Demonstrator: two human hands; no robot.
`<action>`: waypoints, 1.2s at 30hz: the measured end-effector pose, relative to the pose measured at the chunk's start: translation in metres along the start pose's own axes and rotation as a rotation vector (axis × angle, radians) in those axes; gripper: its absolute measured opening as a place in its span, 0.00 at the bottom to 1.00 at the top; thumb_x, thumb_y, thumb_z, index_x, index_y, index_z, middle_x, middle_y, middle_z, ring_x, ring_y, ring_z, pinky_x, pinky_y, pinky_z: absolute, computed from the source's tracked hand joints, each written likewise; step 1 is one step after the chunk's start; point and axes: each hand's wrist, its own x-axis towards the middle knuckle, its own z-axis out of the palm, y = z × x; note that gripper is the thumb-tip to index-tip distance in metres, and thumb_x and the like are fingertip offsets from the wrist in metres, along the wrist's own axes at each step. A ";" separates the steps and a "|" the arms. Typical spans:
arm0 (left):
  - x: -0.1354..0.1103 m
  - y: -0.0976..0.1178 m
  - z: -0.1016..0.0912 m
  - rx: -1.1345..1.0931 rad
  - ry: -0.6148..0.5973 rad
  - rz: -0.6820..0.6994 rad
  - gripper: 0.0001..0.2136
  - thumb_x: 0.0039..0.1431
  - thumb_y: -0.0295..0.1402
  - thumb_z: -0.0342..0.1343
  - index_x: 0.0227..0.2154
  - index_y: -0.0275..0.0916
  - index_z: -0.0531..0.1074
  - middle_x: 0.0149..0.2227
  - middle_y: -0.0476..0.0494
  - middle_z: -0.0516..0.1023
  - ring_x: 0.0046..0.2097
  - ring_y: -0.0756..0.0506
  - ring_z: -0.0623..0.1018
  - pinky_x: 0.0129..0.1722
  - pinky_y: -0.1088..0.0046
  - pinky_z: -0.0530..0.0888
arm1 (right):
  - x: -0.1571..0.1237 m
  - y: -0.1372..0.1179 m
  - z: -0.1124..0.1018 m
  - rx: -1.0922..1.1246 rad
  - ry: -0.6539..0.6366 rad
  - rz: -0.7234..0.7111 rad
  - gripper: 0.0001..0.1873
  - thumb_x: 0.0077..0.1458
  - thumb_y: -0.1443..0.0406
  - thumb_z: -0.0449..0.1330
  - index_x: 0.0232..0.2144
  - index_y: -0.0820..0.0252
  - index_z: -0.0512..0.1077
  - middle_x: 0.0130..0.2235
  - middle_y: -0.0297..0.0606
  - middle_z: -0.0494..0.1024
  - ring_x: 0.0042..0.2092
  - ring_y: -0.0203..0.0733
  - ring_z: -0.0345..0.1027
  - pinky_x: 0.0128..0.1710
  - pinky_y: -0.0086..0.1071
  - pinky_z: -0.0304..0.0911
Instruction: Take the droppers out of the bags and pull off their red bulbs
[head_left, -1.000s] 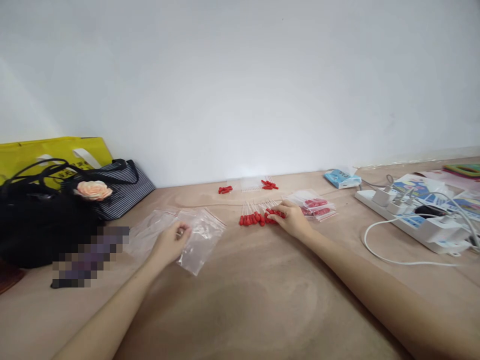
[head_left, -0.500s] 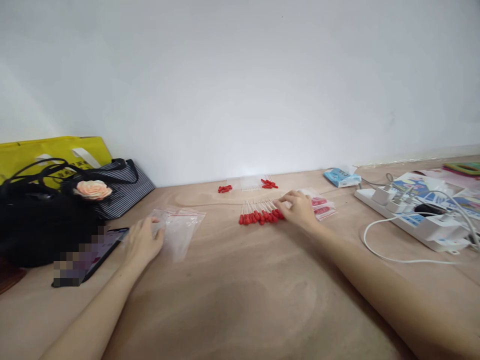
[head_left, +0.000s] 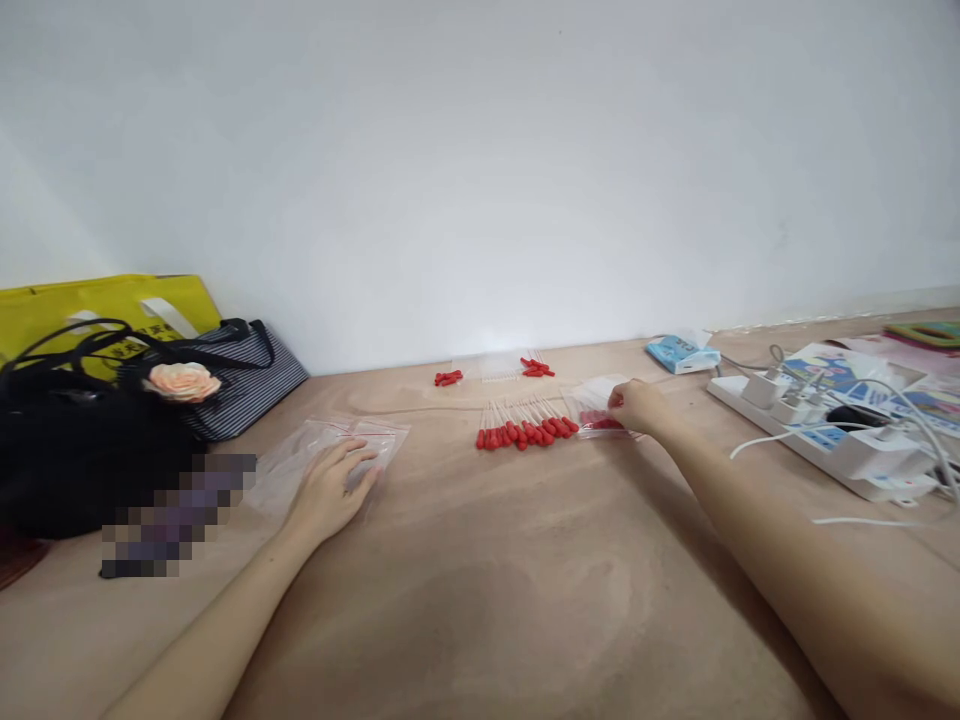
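Note:
My left hand (head_left: 330,487) lies flat, fingers spread, on a stack of clear zip bags (head_left: 315,453) at the left of the wooden table (head_left: 480,600). My right hand (head_left: 637,405) is closed on the edge of a filled bag of red-tipped sticks (head_left: 600,412) to the right of centre. A loose row of red-tipped sticks (head_left: 525,428) lies between the hands. Two smaller bunches of red-tipped sticks (head_left: 495,371) lie farther back near the wall.
A black bag (head_left: 67,440), a striped pouch with a pink flower (head_left: 184,380) and a yellow bag (head_left: 97,305) crowd the left edge. A white power strip (head_left: 825,430) with plugs and cables, a blue tissue pack (head_left: 679,353) and printed papers lie at the right.
My left hand set the empty bag down on the stack and now rests flat on it. My right hand left the loose row of sticks and moved right onto the filled bag.

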 end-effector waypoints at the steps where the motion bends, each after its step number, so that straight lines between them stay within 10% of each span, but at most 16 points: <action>1: 0.000 0.002 0.000 -0.004 0.010 0.029 0.16 0.54 0.44 0.44 0.33 0.40 0.72 0.43 0.42 0.73 0.47 0.42 0.71 0.49 0.63 0.66 | 0.000 0.000 -0.002 -0.002 0.010 0.009 0.05 0.42 0.71 0.57 0.25 0.62 0.73 0.31 0.42 0.74 0.35 0.41 0.67 0.32 0.28 0.57; 7: 0.002 0.014 -0.002 -0.077 0.090 0.099 0.12 0.54 0.41 0.47 0.31 0.40 0.72 0.40 0.42 0.74 0.45 0.42 0.72 0.47 0.60 0.68 | -0.009 -0.013 -0.025 0.031 0.384 0.131 0.11 0.53 0.69 0.47 0.37 0.65 0.66 0.35 0.48 0.73 0.35 0.46 0.67 0.29 0.32 0.55; 11: 0.003 0.034 -0.007 -0.201 0.090 0.076 0.11 0.54 0.40 0.48 0.31 0.40 0.72 0.39 0.42 0.74 0.44 0.44 0.72 0.46 0.63 0.69 | -0.023 -0.044 -0.035 0.395 0.552 -0.073 0.07 0.53 0.64 0.50 0.33 0.62 0.64 0.30 0.41 0.71 0.30 0.40 0.64 0.29 0.31 0.55; 14: 0.002 0.054 -0.008 -0.353 0.036 -0.017 0.13 0.54 0.41 0.48 0.35 0.38 0.71 0.39 0.43 0.74 0.41 0.45 0.74 0.43 0.67 0.71 | -0.038 -0.075 -0.024 0.883 0.354 -0.196 0.07 0.50 0.62 0.52 0.26 0.60 0.62 0.25 0.33 0.68 0.25 0.34 0.61 0.27 0.28 0.56; 17: 0.000 0.072 -0.006 -0.511 -0.017 -0.103 0.15 0.56 0.42 0.46 0.37 0.37 0.69 0.39 0.43 0.75 0.40 0.47 0.75 0.41 0.69 0.72 | -0.057 -0.104 0.000 1.250 -0.154 -0.218 0.12 0.45 0.59 0.58 0.22 0.60 0.60 0.21 0.28 0.66 0.23 0.31 0.59 0.24 0.26 0.56; 21: -0.002 0.086 -0.006 -0.535 -0.020 -0.091 0.14 0.57 0.40 0.45 0.38 0.37 0.69 0.39 0.44 0.75 0.40 0.47 0.74 0.41 0.70 0.72 | -0.079 -0.125 0.032 1.344 -0.458 -0.109 0.13 0.42 0.61 0.62 0.21 0.61 0.61 0.17 0.25 0.64 0.19 0.27 0.55 0.20 0.24 0.53; 28: -0.005 0.088 -0.003 -0.451 -0.073 0.236 0.08 0.56 0.34 0.49 0.36 0.39 0.69 0.39 0.44 0.72 0.43 0.47 0.71 0.44 0.68 0.68 | -0.087 -0.118 0.033 1.447 -0.638 0.008 0.19 0.44 0.61 0.63 0.35 0.60 0.59 0.24 0.29 0.71 0.23 0.31 0.67 0.23 0.26 0.64; 36: 0.001 0.101 -0.003 -0.540 -0.134 0.224 0.07 0.57 0.32 0.48 0.35 0.39 0.69 0.37 0.45 0.72 0.40 0.49 0.72 0.41 0.71 0.70 | -0.094 -0.092 0.040 1.458 -0.710 -0.054 0.24 0.34 0.62 0.68 0.33 0.62 0.62 0.24 0.30 0.72 0.26 0.34 0.70 0.30 0.29 0.67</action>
